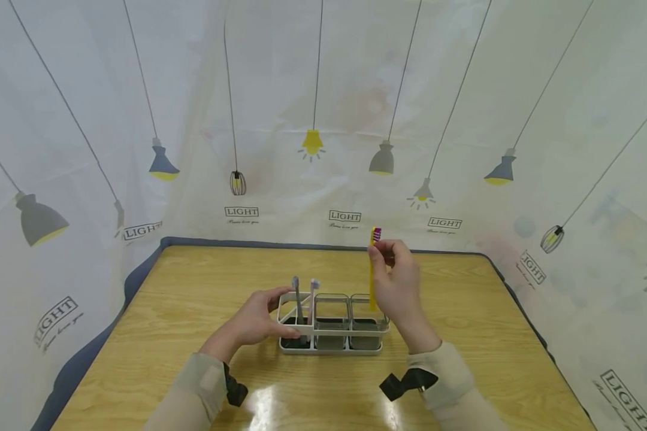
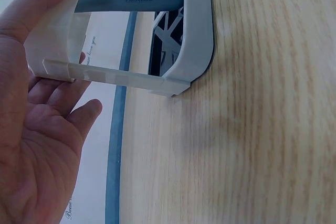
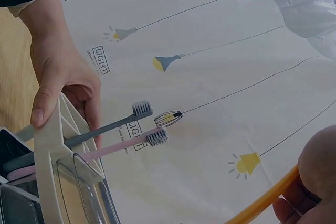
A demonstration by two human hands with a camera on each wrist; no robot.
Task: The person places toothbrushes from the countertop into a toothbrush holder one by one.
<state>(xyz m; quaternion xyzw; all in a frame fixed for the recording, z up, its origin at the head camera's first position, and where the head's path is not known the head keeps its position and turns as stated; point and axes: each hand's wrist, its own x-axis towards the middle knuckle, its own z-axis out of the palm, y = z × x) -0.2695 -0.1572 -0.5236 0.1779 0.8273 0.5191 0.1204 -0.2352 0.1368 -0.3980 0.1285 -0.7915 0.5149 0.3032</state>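
Note:
A white toothbrush holder (image 1: 331, 351) stands on the table, with two clear cups (image 1: 331, 306) in its middle and right compartments. In its left part lean a grey toothbrush (image 1: 298, 302) and a pink toothbrush (image 1: 311, 299), bristles up. My left hand (image 1: 256, 317) grips the holder's left end, thumb at the front and fingers behind. Above the right cup, my right hand (image 1: 399, 281) pinches a yellow toothbrush (image 1: 372, 281) upright, its purple bristles at the top. In the right wrist view only part of the yellow handle (image 3: 268, 195) shows, beside the fingertips.
The wooden table (image 1: 490, 359) has a dark blue edging (image 1: 275, 244) along its back. Behind and at both sides hangs a pale sheet (image 1: 280, 78) printed with lamps. Black straps with small devices (image 1: 407, 383) sit on both wrists.

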